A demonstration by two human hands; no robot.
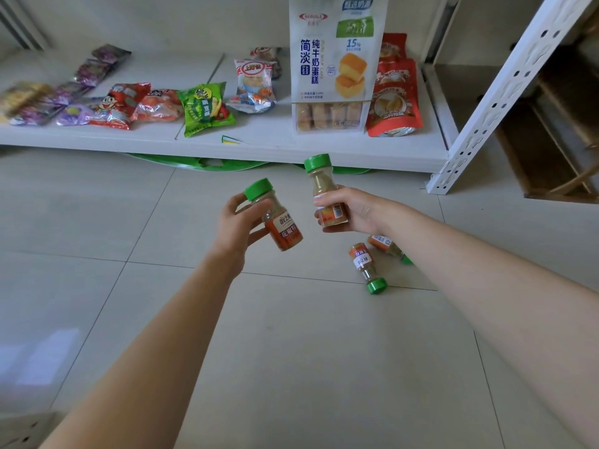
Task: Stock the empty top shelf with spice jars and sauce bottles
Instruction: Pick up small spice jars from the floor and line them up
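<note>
Head view, looking down at a tiled floor [291, 351] in front of a white metal rack.

Left hand [240, 222]: fingers [259, 235] curled round a green-capped spice jar [282, 222], held off the floor. The jar was tilted, cap up and leaning left, orange label facing the camera.

Right hand [353, 209]: fingers [327, 199] wrapped round a second spice jar [325, 192], close to upright, cap on top, barcode side of the label showing. The two held jars were near each other but apart, both in the air in front of the rack's lowest shelf [259, 144].

On the floor, just below the right wrist: a third jar [364, 264] lying on its side, green cap toward the camera. Beside it lay a fourth jar [384, 243], also on its side, partly hidden behind the right forearm.

Lowest shelf carried snack goods only: purple packets [74, 102] at the left, blurred; a red cartoon packet [120, 105]; a green bean-snack packet [205, 108]; a tall white cake bag [334, 69] standing upright; a red pouch [393, 98] leaning just to its right. A perforated white upright [496, 92] framed the rack's right end. Something green and flat [207, 163] showed under the shelf edge; could not tell what it was.
</note>
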